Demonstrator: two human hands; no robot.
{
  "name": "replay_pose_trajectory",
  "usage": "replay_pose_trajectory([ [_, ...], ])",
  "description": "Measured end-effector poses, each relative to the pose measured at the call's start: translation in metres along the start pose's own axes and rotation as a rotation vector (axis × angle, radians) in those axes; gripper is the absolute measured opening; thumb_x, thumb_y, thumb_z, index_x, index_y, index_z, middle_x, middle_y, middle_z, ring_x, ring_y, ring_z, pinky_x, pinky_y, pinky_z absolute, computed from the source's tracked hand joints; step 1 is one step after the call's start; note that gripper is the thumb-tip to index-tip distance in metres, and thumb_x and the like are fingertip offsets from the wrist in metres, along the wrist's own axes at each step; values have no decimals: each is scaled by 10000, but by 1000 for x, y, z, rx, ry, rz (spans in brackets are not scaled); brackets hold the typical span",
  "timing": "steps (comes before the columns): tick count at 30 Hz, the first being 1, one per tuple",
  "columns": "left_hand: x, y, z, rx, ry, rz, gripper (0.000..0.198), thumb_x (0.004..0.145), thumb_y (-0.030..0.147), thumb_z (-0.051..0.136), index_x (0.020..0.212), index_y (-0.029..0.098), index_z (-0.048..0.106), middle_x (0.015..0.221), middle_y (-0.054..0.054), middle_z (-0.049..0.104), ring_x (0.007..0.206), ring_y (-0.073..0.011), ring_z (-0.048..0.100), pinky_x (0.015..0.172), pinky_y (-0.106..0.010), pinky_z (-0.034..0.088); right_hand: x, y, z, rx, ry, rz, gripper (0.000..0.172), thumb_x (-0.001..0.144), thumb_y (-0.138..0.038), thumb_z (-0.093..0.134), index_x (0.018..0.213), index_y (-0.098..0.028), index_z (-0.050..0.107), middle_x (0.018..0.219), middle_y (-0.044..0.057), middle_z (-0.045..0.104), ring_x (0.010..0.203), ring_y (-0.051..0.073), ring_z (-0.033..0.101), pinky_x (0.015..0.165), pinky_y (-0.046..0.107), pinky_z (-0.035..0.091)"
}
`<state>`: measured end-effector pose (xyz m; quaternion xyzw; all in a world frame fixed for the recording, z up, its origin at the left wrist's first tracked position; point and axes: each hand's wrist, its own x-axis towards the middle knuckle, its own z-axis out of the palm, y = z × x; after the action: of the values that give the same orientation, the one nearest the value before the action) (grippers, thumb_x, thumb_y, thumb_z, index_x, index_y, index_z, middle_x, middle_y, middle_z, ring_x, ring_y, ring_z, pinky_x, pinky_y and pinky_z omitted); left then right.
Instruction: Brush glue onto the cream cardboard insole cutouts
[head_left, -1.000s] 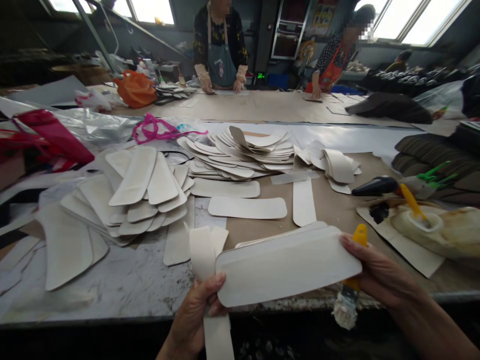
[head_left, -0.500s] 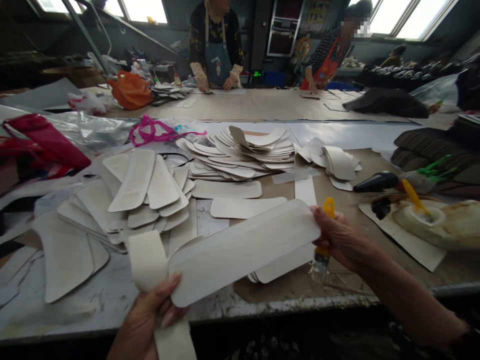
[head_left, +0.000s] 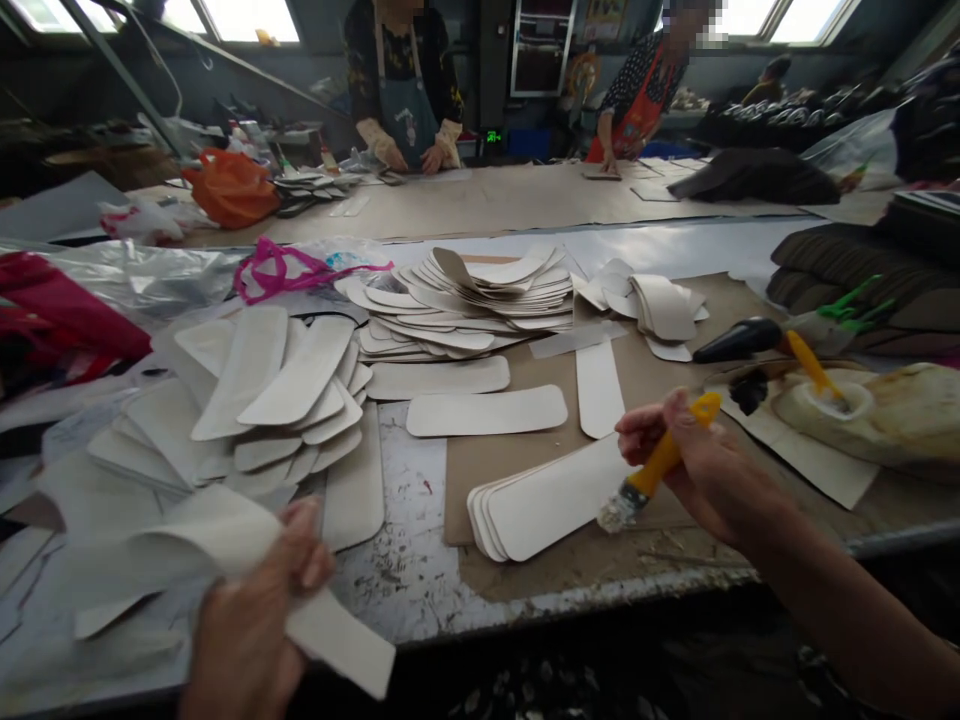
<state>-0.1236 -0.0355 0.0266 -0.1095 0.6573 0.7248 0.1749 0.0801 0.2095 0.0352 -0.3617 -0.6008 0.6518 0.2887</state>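
Note:
My left hand point(head_left: 251, 625) is closed on a long white strip point(head_left: 341, 635) at the bottom left, near the table's front edge, and presses a flat white piece point(head_left: 187, 545) down beside the left pile; motion blurs this hand. My right hand point(head_left: 701, 465) grips a yellow-handled brush point(head_left: 660, 462), its bristles hanging just above a small stack of white rounded pieces point(head_left: 547, 495) that lies on brown paper point(head_left: 517, 455).
Fanned piles of white pieces lie at the left point(head_left: 277, 395) and centre point(head_left: 465, 300). A glue pot point(head_left: 825, 400) with a second yellow brush, and a black tool point(head_left: 739, 338), sit at the right. Two people point(head_left: 401, 85) work at the far table.
My left hand carried the white piece to the left and down onto the pile. My right hand let go of it and now holds only the brush over the stack.

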Motion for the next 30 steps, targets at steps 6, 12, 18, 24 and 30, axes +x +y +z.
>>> replay_pose_trajectory([
  [6,-43,-83,38,417,-280,-39,459,594,474,694,863,123,571,432,80,423,416,-80,368,427,-201,302,-16,15,8,-55,-87,46,590,747,-712,388,711,-172,623,688,60,589,484,126,484,387,218,387],
  [12,-45,-85,58,772,-237,76,372,585,497,677,683,170,528,555,0,567,571,-190,549,587,-288,420,-21,18,-9,81,-1,37,502,728,-651,514,736,-159,615,706,55,590,521,128,529,436,219,450],
  [18,-38,-90,62,886,-345,68,414,613,489,658,825,139,593,576,-25,606,616,-223,584,567,-290,420,-30,15,-49,-103,114,16,270,716,-422,678,809,-191,575,694,-2,579,533,97,520,483,187,440],
  [24,-39,-91,62,741,-330,-35,352,551,478,704,615,157,572,311,64,390,337,-127,368,370,-238,268,-42,34,-8,-173,-82,61,260,774,-448,593,813,-193,555,631,-11,568,528,121,527,502,224,448],
  [30,-44,-85,63,687,-379,-72,354,579,442,660,474,191,433,314,66,371,333,-76,309,373,-206,248,-31,51,17,-135,-154,39,255,771,-448,583,773,-195,545,604,-18,547,502,126,511,489,241,442],
])
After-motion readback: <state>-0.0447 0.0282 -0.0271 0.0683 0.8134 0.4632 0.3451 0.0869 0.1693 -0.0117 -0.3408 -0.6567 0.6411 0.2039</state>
